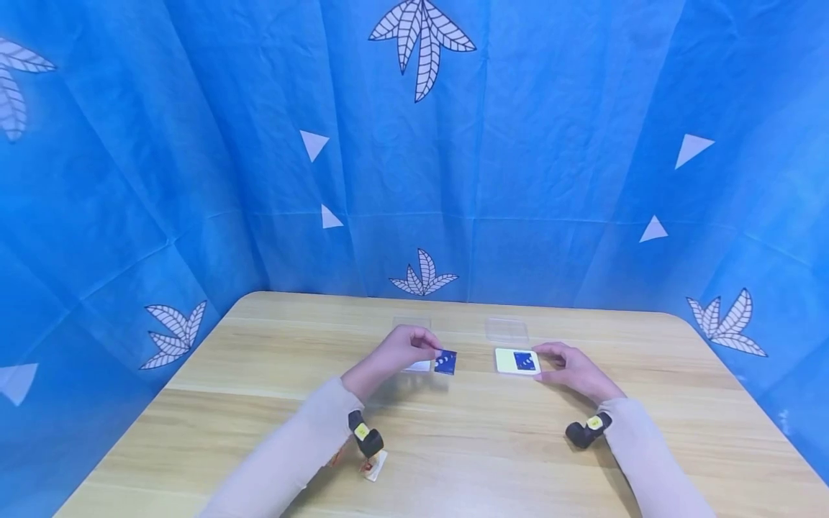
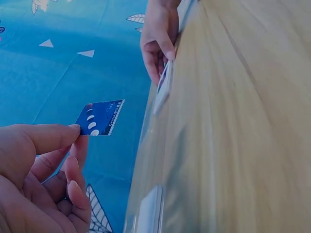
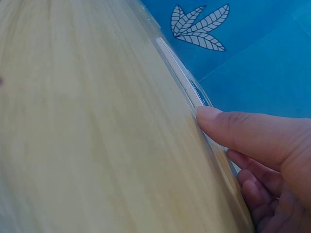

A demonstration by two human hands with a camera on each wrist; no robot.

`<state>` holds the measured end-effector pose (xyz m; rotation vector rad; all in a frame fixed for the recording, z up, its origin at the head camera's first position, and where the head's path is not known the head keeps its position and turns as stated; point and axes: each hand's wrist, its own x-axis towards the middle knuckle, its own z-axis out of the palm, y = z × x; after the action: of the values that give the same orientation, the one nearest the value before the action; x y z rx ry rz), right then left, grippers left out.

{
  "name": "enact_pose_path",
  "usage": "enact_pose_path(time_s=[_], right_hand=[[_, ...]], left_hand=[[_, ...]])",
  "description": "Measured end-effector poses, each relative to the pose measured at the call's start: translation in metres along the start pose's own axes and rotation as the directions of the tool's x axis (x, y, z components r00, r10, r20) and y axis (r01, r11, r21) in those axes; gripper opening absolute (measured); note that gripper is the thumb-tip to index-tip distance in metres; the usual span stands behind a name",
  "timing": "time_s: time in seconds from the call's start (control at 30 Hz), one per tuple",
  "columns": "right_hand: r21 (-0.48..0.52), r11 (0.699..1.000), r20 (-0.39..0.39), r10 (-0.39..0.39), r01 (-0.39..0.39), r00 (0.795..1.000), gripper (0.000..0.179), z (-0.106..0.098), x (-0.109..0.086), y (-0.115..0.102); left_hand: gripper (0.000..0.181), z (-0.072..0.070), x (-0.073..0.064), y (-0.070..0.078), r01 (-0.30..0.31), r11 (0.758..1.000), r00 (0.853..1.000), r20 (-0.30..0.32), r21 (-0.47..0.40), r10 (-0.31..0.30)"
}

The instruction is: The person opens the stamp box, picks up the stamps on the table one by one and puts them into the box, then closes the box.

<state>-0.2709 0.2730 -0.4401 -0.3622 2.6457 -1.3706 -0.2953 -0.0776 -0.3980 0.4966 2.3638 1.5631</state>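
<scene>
My left hand (image 1: 409,348) pinches a dark blue postage stamp (image 2: 101,118) between thumb and forefinger, held above the table. White moon shapes run across the stamp, and one edge is perforated. At the right, a small clear plastic case (image 1: 504,361) with a pale insert lies flat on the table. On its right part sits another dark blue stamp (image 1: 525,361). My right hand (image 1: 576,370) grips that case by its right end, thumb at the near edge and fingers at the far edge. Partly hidden behind my left hand lies a second case with a white insert (image 2: 149,211).
The right case's transparent lid (image 1: 507,330) lies behind it, and another clear lid (image 1: 411,321) is behind the left hand. Near the left wrist camera lies a small printed paper piece (image 1: 373,466). A blue patterned curtain (image 1: 414,180) surrounds the wooden table (image 1: 492,446).
</scene>
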Motion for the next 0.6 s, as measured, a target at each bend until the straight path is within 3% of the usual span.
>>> enact_pose_path(time_s=[0.23,0.6], right_hand=[[-0.005,1.0,-0.006,0.002,-0.002,1.0,0.06,-0.001,0.0,0.004],[-0.003,1.0,-0.004,0.013,-0.013,1.0,0.06,-0.001,0.001,0.004]], left_hand=[[0.007,0.021,0.016,0.011,0.014,1.0,1.0,0.0,0.014,-0.014],[0.007,0.049,0.038,0.016,0.036,0.998,0.999,-0.028,-0.043,-0.037]])
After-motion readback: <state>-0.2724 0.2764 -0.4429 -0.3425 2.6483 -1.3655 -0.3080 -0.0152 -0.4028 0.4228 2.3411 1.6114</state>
